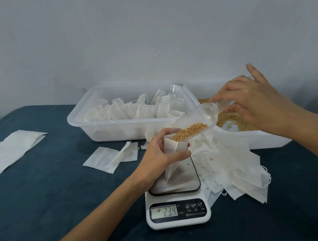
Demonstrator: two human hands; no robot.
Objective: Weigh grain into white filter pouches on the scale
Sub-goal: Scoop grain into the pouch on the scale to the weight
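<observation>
Two hands converge: my left hand [161, 153] grips the pouch [173, 153] upright on the scale [178, 203], while my right-hand fingers [226, 108] pinch the scoop [195, 121], tilted down-left, lip at its mouth.

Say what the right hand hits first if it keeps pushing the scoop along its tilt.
Probably the open mouth of the pouch held by the left hand: the right hand tilts the scoop down-left, lip already at it. Depth unclear.
</observation>
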